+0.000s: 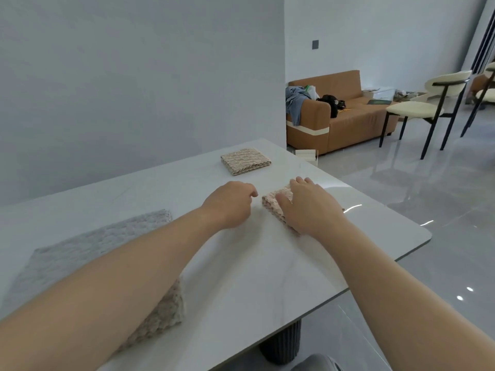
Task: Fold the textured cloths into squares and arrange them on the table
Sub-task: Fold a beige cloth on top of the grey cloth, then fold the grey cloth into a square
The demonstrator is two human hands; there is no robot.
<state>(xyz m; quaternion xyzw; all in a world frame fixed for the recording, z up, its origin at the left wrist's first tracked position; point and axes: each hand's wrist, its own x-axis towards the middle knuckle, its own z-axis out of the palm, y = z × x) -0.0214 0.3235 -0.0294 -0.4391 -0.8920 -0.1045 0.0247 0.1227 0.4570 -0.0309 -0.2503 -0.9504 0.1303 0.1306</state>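
Observation:
A folded beige textured cloth (pixel 246 161) lies square near the far edge of the white table (pixel 235 263). Closer, a second folded beige cloth (pixel 273 203) lies under my right hand (pixel 310 207), which presses flat on it with fingers straight. My left hand (pixel 230 203) hovers just left of that cloth, fingers loosely curled, holding nothing. A large grey textured cloth (pixel 88 250) lies spread out at the near left, partly hidden by my left forearm, with a beige layer showing at its near right corner.
The table's rounded right corner (pixel 426 235) is close to the pressed cloth. Beyond are a brown sofa (pixel 345 121) with clothes and bags, two cream chairs (pixel 428 103), and a glossy grey floor. A wall runs behind the table.

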